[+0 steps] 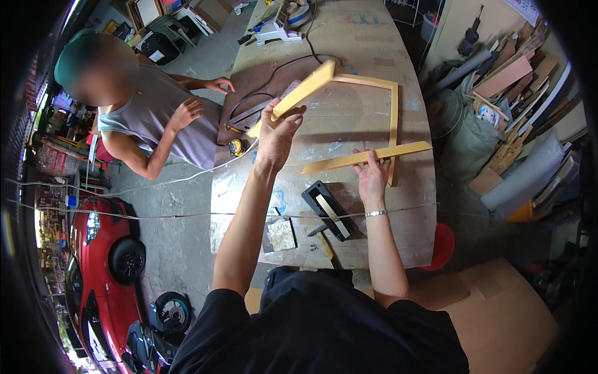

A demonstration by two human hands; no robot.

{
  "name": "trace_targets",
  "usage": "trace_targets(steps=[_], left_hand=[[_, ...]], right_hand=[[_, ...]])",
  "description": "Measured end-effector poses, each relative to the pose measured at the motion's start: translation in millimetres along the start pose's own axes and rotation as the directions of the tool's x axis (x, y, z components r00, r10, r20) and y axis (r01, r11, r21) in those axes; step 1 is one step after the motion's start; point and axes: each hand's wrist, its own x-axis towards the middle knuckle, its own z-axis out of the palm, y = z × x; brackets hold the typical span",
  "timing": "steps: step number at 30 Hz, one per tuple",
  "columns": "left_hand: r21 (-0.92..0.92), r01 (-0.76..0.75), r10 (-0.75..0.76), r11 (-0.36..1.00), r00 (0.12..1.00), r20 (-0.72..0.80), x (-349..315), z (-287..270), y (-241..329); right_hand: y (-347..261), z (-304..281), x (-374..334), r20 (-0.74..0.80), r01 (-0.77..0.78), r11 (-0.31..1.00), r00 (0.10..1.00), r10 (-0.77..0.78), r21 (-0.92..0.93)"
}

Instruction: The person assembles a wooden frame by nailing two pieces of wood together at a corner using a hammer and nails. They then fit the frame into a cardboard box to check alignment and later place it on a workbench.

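Note:
My left hand [278,137] is closed around a pale wooden strip [305,89], raised at a slant over the table. Its angled far end overlaps the end of an L-shaped frame piece [393,112], two joined strips; I cannot tell whether they touch. Lower and to the right, my right hand [372,176] grips a second wooden strip [324,164], thumb over its upper side. This strip crosses above the near end of the frame piece. Between my forearms lie a black rectangular tool with a pale bar [332,209] and a hammer [326,244].
The worktable [324,140] also carries a whitish square block [280,235], a yellow tape measure [237,148], a cable, and a power saw [277,28] at its far end. Another person [162,118] stands at the left edge, hands apart. Wood offcuts [511,81] lean at the right.

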Motion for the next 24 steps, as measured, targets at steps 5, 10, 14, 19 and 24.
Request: trace_targets(steps=[5, 10, 14, 19, 24], left_hand=[[0.55, 0.142, -0.064, 0.823, 0.985, -0.158, 3, 13, 6], [0.96, -0.206, 0.479, -0.187, 0.834, 0.272, 20, 7, 14], [0.928, -0.355, 0.481, 0.11, 0.836, 0.263, 44, 1, 24], [0.916, -0.24, 0.461, 0.322, 0.885, 0.07, 67, 29, 36], [0.568, -0.022, 0.125, 0.823, 0.982, -0.143, 79, 7, 49]], right_hand=[[-7, 7, 3, 0.02, 0.009, 1.0, 1.0, -0.009, -0.019], [-7, -4, 5, -0.026, 0.011, 1.0, 1.0, -0.012, -0.018], [-3, -13, 1, -0.076, -0.011, 1.0, 0.997, 0.013, 0.027], [-7, -31, -1, -0.108, -0.017, 1.0, 0.994, 0.02, 0.027], [-27, -8, -22, -0.025, -0.029, 1.0, 0.999, 0.029, -0.004]])
